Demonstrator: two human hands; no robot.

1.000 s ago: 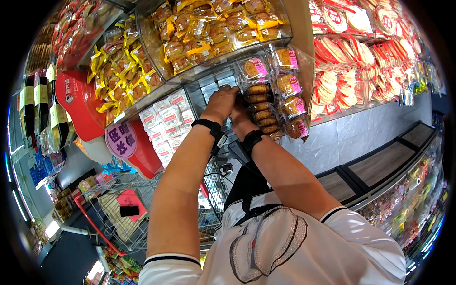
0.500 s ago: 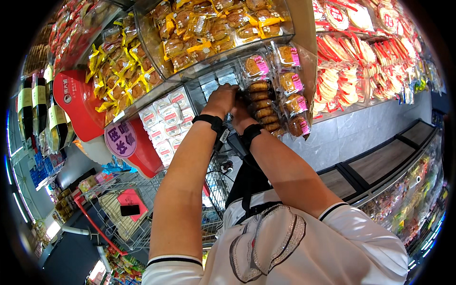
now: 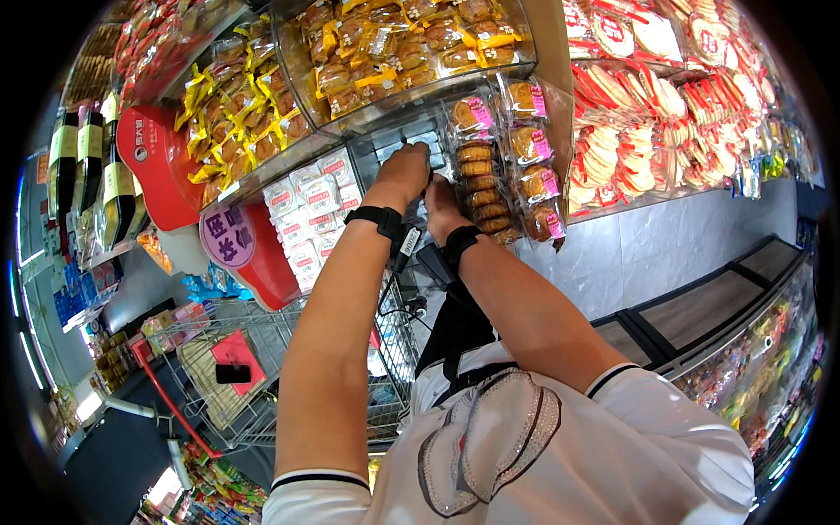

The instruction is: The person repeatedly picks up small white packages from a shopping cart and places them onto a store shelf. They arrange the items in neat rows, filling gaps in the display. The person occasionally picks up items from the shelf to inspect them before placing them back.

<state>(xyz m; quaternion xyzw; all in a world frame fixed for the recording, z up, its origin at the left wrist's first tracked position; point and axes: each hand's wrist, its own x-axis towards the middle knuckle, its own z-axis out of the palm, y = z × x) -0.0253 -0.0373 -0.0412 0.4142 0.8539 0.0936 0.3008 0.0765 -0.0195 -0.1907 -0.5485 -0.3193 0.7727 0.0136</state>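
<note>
My left hand (image 3: 402, 175) reaches over a dark shelf section, its fingers curled down so that what they grip is hidden. Close beside it, my right hand (image 3: 443, 203) is also bent inward, and I cannot make out anything between its fingers. Small silvery packets (image 3: 389, 144) lie in rows just beyond the left hand. To the right hand's right stands a row of round brown pastries in clear packs (image 3: 477, 171), and beyond it are packs with pink labels (image 3: 534, 144). White square packets with round labels (image 3: 302, 219) are stacked left of my left wrist.
Bins of yellow-wrapped buns (image 3: 394, 52) rise at the back. Red display signs (image 3: 162, 166) jut out at the left. A wire shopping cart (image 3: 280, 341) stands at lower left, with a phone (image 3: 233, 374) in it. Red-and-white packs (image 3: 612, 96) fill shelves at right.
Both hands stay in the same shelf section, slightly farther apart than before. The left hand has shifted a little toward the left. The whole view has turned slightly.
</note>
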